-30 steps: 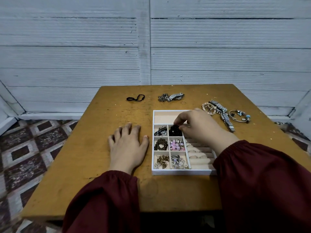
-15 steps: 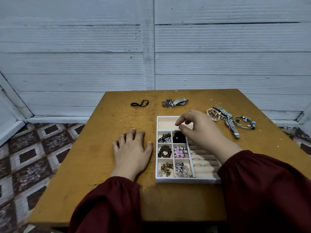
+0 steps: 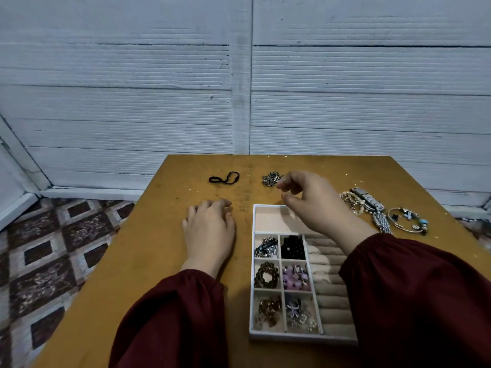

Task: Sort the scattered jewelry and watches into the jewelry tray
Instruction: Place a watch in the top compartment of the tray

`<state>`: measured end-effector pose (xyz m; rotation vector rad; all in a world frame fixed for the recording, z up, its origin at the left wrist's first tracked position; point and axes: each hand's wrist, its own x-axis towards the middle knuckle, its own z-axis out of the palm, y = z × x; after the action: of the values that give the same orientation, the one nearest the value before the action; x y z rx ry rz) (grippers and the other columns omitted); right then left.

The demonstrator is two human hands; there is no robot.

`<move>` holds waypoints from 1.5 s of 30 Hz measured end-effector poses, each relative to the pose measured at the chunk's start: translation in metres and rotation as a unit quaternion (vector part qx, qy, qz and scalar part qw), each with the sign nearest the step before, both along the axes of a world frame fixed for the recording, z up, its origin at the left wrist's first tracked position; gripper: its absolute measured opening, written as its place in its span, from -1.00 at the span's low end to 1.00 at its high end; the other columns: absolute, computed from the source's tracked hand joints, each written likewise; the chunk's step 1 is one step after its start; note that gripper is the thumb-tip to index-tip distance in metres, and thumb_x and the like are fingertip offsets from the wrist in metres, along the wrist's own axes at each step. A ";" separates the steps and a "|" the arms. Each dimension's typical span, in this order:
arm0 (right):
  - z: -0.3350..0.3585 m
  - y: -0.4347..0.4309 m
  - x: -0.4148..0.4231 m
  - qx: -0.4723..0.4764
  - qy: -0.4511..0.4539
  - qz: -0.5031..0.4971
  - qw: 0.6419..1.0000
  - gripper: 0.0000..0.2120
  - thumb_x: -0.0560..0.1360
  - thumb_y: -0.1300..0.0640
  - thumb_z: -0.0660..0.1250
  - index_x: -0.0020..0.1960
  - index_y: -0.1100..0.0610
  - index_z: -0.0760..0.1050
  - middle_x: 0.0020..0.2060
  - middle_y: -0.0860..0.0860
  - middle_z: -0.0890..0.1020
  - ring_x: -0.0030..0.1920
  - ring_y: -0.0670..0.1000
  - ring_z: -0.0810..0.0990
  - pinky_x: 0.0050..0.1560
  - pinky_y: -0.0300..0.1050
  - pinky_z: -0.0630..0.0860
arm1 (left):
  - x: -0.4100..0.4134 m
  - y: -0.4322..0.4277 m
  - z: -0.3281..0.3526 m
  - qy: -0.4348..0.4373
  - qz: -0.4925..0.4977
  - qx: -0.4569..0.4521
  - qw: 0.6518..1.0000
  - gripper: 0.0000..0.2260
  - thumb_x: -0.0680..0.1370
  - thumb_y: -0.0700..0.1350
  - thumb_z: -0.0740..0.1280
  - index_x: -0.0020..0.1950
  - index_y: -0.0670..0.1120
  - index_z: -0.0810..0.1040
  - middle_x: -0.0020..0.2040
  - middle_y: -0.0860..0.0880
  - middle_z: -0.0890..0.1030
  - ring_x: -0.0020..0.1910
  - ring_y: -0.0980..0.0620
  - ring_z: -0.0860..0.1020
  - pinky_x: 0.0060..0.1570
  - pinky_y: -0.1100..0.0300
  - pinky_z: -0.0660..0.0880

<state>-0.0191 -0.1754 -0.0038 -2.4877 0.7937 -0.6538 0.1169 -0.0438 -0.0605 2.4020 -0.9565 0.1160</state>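
Observation:
A white jewelry tray lies on the wooden table. Its six small compartments hold chains, black beads and pink beads; ring rolls fill its right side, and its far compartment looks bare. My right hand hovers over the tray's far end, fingers spread and empty, fingertips close to a silver watch band. My left hand rests flat on the table left of the tray. A black cord bracelet lies at the far left. A pearl bracelet, a silver watch and a charm bangle lie to the right.
A ribbed white wall stands right behind the table's far edge. Patterned floor tiles show to the left, below the table's left edge. My dark red sleeves cover the tray's near right corner.
My right hand has lifted off the black-bead compartment and moved away from me, toward the silver watch band at the far edge. The left hand stayed flat. The camera tilted down slightly.

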 end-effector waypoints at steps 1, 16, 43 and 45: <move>-0.001 -0.005 0.005 -0.004 0.003 -0.004 1.000 -0.83 0.49 0.25 0.31 0.03 0.07 0.57 -0.12 -0.10 0.57 -0.09 -0.09 0.50 -0.18 -0.26 0.30 | 0.004 -0.005 -0.001 -0.003 0.000 -0.004 1.000 -0.74 0.58 -0.04 0.20 0.24 0.10 0.51 0.19 0.03 0.54 0.19 -0.07 0.37 0.11 0.04 0.30; -0.012 -0.101 0.072 -0.048 0.149 -0.077 0.985 -0.87 0.53 0.10 0.29 0.03 -0.01 0.59 -0.03 0.02 0.68 0.09 0.11 0.58 0.11 -0.02 0.48 | 0.052 -0.073 -0.007 -0.004 0.024 -0.031 0.999 -0.74 0.59 -0.07 0.21 0.26 0.09 0.52 0.18 0.01 0.54 0.18 -0.08 0.37 0.09 0.08 0.27; -0.027 -0.112 0.089 0.034 0.189 -0.044 0.980 -0.86 0.46 -0.03 0.35 -0.27 -0.06 0.56 -0.21 -0.03 0.62 0.06 0.12 0.53 0.17 -0.01 0.44 | 0.085 -0.079 -0.011 0.026 0.097 0.023 0.995 -0.77 0.62 -0.05 0.15 0.23 0.07 0.51 0.26 -0.10 0.41 0.25 -0.16 0.25 0.21 -0.01 0.18; -0.027 -0.113 0.088 0.052 0.175 -0.034 0.983 -0.88 0.47 0.00 0.35 -0.21 -0.04 0.61 -0.16 -0.02 0.66 0.07 0.11 0.54 0.19 0.03 0.45 | 0.085 -0.079 -0.011 0.027 0.098 0.017 0.995 -0.80 0.62 -0.04 0.17 0.18 0.06 0.52 0.24 -0.09 0.43 0.24 -0.15 0.26 0.18 0.01 0.19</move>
<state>0.0689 -0.2889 -0.0307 -2.5205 1.0148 -0.1878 0.2019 -0.1226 -0.0720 2.5120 -0.7026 0.1080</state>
